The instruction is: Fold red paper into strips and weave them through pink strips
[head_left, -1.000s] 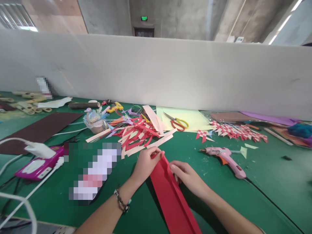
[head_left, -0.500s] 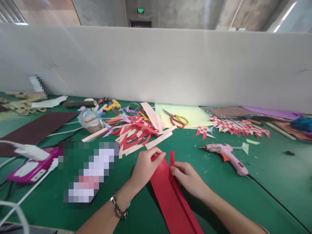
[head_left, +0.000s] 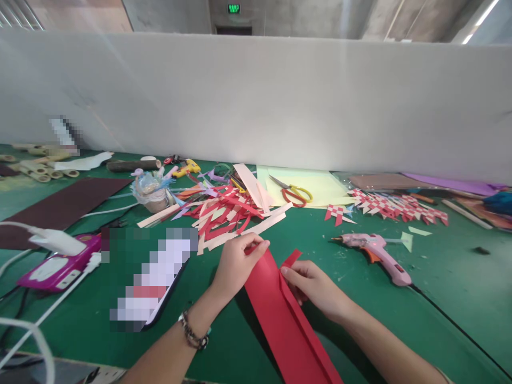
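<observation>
A long sheet of red paper (head_left: pixel 272 309) runs from the bottom edge up to both hands, with a narrow strip along its right side folded or parting from it. My left hand (head_left: pixel 240 261) pinches the sheet's far left corner between thumb and fingers. Over on the right side, my right hand (head_left: pixel 310 282) grips the narrow red strip (head_left: pixel 291 258), whose free end sticks up past the fingertips. Just beyond the hands lies a heap of red and pale pink paper strips (head_left: pixel 230 210). A bracelet (head_left: pixel 192 330) circles the left wrist.
A pink glue gun (head_left: pixel 380 253) with a black cord lies at right. Red-and-yellow scissors (head_left: pixel 294 193) rest on pale yellow paper (head_left: pixel 320 184). Woven red-and-white pieces (head_left: pixel 400 208) lie behind. A phone with blurred screen (head_left: pixel 160 282) and a magenta power strip (head_left: pixel 60 266) are at left.
The strip's free end has tilted from upright to the right, as my right hand has moved slightly right and turned. My left hand keeps its pinch. The view has shifted slightly.
</observation>
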A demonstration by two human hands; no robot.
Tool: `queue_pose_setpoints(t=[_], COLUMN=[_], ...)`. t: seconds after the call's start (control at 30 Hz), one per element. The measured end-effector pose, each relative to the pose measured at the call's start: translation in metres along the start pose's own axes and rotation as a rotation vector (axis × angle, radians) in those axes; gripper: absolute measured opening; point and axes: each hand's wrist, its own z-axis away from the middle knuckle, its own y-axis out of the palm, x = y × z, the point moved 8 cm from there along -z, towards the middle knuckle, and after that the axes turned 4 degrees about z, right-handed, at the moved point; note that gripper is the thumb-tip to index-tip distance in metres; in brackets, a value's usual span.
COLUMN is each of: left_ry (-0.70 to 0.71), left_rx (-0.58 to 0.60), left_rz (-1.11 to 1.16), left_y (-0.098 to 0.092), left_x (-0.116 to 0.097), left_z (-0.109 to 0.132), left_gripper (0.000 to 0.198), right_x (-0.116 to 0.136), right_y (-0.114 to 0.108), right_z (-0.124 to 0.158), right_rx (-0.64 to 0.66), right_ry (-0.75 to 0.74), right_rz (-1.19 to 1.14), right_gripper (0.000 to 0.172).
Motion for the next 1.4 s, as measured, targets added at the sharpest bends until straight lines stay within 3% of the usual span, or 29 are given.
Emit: queue_pose_setpoints(t=[0.13,0.23,0.37,0.47,0.67,1.1,1.3,1.4], left_ry=[0.002,0.006,0.016,0.035,0.039,0.029,0.027,0.039], left_rx=[-0.088,-0.057,-0.041,-0.032,-0.075,-0.073,-0.144,-0.136], left_rz=[0.03,0.01,-0.035,-0.027,-0.06,-0.006,-0.011,-0.04], left_y=[-0.012,-0.007,-0.001,0.001,-0.006,-0.012,-0.025,-0.023], left_x=[0.002,0.003,0.001,-0.002,-0.002,-0.003,-0.005,-0.005], left_z=[-0.003,-0.003,0.001,0.003,0.001,-0.001,-0.002,-0.004], left_gripper=[0.023,0.024,0.025,0.025,0.024,0.022,0.024,0.024], right_x=[-0.003,0.001,0.018,0.019,0.013,0.004,0.009,0.006], right_y=[-0.01,-0.011,0.002,0.01,-0.002,0.004,-0.007,-0.01], right_z=[-0.002,0.001,0.006,0.007,0.004,0.002,0.001,0.002], right_rx=[-0.084,-0.118,-0.059,-0.024,-0.116,0.034,-0.062,-0.111], right_ry=[0.04,0.002,-0.146,-0.159,-0.129,-0.076,-0.048,-0.006], right_rz=[-0.005,0.026,0.175,0.254,0.32,0.009,0.03,0.016], right_gripper=[0.046,0.046,0.032,0.024,0.034,0.043,0.045,0.043])
